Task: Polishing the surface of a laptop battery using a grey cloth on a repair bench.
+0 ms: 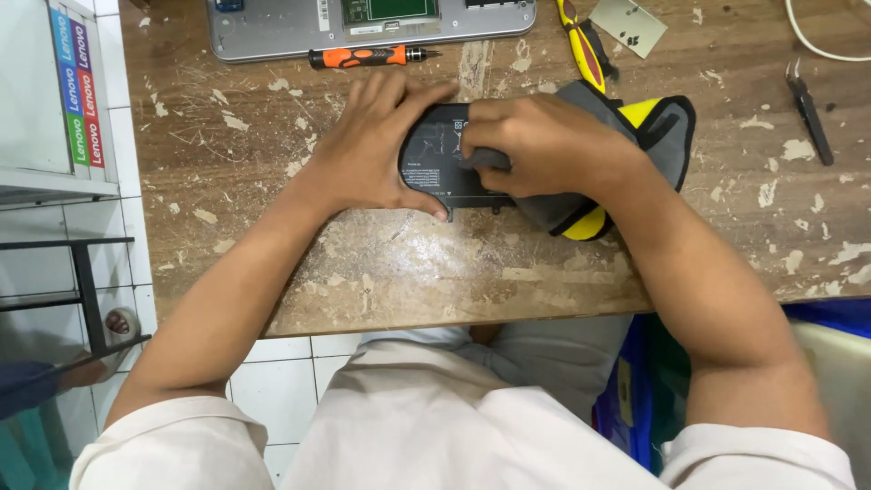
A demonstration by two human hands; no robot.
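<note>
A flat black battery pack (435,163) lies on the worn wooden table (408,263). My left hand (372,145) clasps its left end, thumb along the near edge and fingers over the far edge. My right hand (540,141) presses a grey cloth with yellow and black trim (658,127) onto the pack's top, fingers bunched around the fabric. The right part of the pack is hidden under the cloth and hand.
An opened silver laptop base (272,32) lies at the far edge, an orange-and-black screwdriver (367,57) just before it. A yellow-handled tool (581,45), a paper tag (628,24), tweezers (810,113) and a white cable (817,45) lie to the right. A white cabinet (36,100) stands left.
</note>
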